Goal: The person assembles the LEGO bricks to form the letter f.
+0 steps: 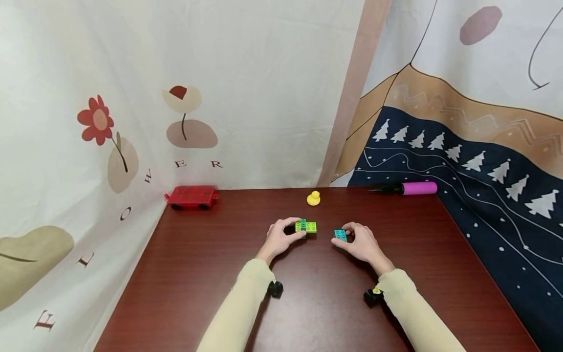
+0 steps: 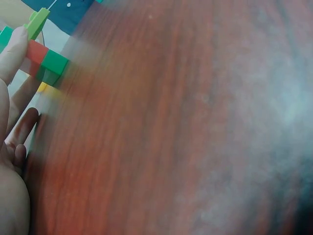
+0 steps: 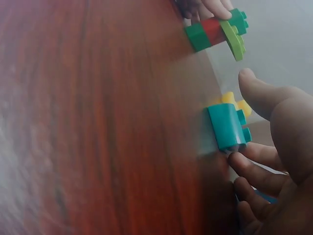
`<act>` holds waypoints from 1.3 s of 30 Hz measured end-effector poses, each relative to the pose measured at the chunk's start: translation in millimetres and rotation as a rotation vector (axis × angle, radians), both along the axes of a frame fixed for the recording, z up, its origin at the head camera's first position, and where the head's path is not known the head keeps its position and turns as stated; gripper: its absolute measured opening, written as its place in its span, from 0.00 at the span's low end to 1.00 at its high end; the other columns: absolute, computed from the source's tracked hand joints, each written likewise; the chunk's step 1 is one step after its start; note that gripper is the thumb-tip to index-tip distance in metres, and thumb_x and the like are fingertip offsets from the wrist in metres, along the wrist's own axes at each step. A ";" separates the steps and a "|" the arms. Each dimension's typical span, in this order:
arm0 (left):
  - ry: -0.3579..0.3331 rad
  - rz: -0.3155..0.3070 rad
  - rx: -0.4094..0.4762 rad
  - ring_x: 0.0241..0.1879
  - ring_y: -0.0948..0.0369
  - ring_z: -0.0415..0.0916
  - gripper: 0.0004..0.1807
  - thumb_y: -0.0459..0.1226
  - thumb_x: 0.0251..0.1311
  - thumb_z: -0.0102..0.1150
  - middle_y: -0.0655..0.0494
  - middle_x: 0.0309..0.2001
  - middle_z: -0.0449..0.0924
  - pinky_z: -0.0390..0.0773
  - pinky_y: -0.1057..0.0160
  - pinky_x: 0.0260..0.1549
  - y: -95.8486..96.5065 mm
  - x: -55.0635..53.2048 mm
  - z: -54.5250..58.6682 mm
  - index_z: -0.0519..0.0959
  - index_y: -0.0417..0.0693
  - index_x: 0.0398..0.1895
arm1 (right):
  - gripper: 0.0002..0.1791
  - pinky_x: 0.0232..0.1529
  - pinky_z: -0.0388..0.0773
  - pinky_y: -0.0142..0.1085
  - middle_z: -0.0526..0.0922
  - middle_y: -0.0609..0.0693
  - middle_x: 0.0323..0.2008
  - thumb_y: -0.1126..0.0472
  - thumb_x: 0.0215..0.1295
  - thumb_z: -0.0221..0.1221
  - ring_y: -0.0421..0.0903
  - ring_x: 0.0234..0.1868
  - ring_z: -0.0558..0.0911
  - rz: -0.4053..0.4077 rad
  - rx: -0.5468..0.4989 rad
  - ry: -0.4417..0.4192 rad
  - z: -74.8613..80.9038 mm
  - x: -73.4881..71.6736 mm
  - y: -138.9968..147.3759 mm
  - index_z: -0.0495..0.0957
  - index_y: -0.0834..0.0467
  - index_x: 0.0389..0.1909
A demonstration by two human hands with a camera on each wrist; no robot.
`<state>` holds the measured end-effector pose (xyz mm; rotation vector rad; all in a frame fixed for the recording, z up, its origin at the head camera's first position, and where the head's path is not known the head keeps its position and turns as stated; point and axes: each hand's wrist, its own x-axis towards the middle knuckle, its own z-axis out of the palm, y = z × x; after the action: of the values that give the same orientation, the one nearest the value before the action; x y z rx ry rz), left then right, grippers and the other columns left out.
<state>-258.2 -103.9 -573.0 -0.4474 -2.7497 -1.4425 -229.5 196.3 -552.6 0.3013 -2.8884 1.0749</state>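
Observation:
My left hand (image 1: 281,239) pinches a small stack of toy building bricks (image 1: 311,227) between thumb and fingers. In the right wrist view the stack (image 3: 213,31) shows a green brick at the bottom, a red one above, then a wider lime piece and a green brick on top. A teal toy brick (image 1: 340,234) stands on the table, studs up, to the right of the stack. Around it my right hand (image 1: 362,243) is spread. The right wrist view has the fingertips right at one side of the teal brick (image 3: 227,126), the thumb (image 3: 252,85) apart from it.
A yellow rubber duck (image 1: 313,198) sits beyond the hands on the brown table (image 1: 308,303). At the back left stands a red toy wagon (image 1: 192,197); at the back right lies a purple-handled object with a dark tip (image 1: 418,188). Printed curtains border the table's back and sides.

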 end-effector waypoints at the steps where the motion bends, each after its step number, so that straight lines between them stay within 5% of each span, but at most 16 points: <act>1: 0.001 0.000 0.001 0.67 0.51 0.74 0.27 0.56 0.64 0.71 0.62 0.63 0.83 0.71 0.43 0.66 0.1 0.1 -0.5 0.83 0.63 0.64 | 0.34 0.47 0.76 0.46 0.85 0.54 0.46 0.39 0.58 0.75 0.52 0.49 0.77 -0.006 0.009 -0.002 -0.5 1.1 -1.2 0.82 0.59 0.55; 8: 0.004 0.003 0.004 0.66 0.51 0.74 0.27 0.56 0.63 0.72 0.62 0.62 0.83 0.71 0.43 0.66 0.4 0.4 -0.5 0.83 0.63 0.64 | 0.38 0.49 0.71 0.51 0.85 0.55 0.50 0.42 0.54 0.79 0.55 0.51 0.74 -0.026 0.011 0.011 -6.6 3.5 -7.4 0.81 0.59 0.60; 14: 0.017 0.014 -0.001 0.64 0.51 0.75 0.27 0.56 0.62 0.73 0.62 0.61 0.84 0.72 0.43 0.65 1.2 -0.1 -0.8 0.84 0.62 0.63 | 0.31 0.54 0.69 0.57 0.86 0.55 0.50 0.51 0.56 0.79 0.56 0.51 0.77 -0.009 -0.042 0.025 -9.4 2.6 -6.0 0.83 0.59 0.58; 19: 0.013 0.020 -0.003 0.64 0.51 0.75 0.27 0.56 0.62 0.73 0.63 0.61 0.84 0.71 0.44 0.65 1.6 -0.8 -1.4 0.84 0.63 0.64 | 0.25 0.54 0.71 0.55 0.87 0.56 0.51 0.55 0.58 0.77 0.56 0.51 0.80 0.030 -0.056 0.047 -9.4 0.8 -1.5 0.86 0.58 0.56; 24: 0.002 0.013 -0.001 0.65 0.52 0.75 0.27 0.57 0.63 0.72 0.63 0.62 0.83 0.71 0.44 0.66 1.3 -1.2 -2.4 0.83 0.63 0.64 | 0.22 0.51 0.78 0.46 0.87 0.55 0.51 0.60 0.61 0.75 0.52 0.49 0.82 0.081 -0.180 0.042 -5.9 -2.8 3.4 0.86 0.58 0.56; 28: 0.002 0.012 -0.003 0.64 0.52 0.75 0.28 0.56 0.62 0.72 0.63 0.62 0.83 0.71 0.44 0.65 1.5 -1.3 -2.2 0.83 0.63 0.64 | 0.21 0.45 0.80 0.38 0.86 0.57 0.52 0.63 0.64 0.73 0.49 0.45 0.81 0.115 -0.321 0.020 2.5 -6.9 5.5 0.85 0.60 0.57; 32: -0.003 0.014 -0.005 0.64 0.52 0.75 0.28 0.56 0.62 0.73 0.62 0.62 0.84 0.71 0.44 0.65 2.1 -0.6 -0.8 0.83 0.62 0.65 | 0.21 0.45 0.81 0.33 0.85 0.63 0.53 0.66 0.67 0.70 0.49 0.44 0.82 0.158 -0.418 -0.015 31.8 -0.9 -1.0 0.82 0.65 0.60; 35: -0.009 0.013 -0.003 0.66 0.52 0.74 0.28 0.56 0.63 0.72 0.62 0.62 0.83 0.71 0.44 0.66 2.2 -0.6 -0.3 0.83 0.62 0.65 | 0.22 0.44 0.81 0.31 0.84 0.66 0.54 0.67 0.69 0.68 0.51 0.44 0.82 0.176 -0.465 -0.042 50.9 3.2 -7.8 0.80 0.68 0.62; 39: -0.013 0.008 0.001 0.67 0.51 0.73 0.28 0.56 0.63 0.72 0.62 0.63 0.83 0.70 0.43 0.67 1.8 -0.2 -0.6 0.83 0.62 0.65 | 0.22 0.42 0.79 0.29 0.83 0.67 0.54 0.67 0.70 0.67 0.53 0.44 0.81 0.177 -0.494 -0.059 57.2 -0.1 -14.5 0.80 0.67 0.63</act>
<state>-258.4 -102.1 -573.6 -0.4288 -2.7571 -1.4502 -229.6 181.7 -495.5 0.5057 -2.5572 1.7962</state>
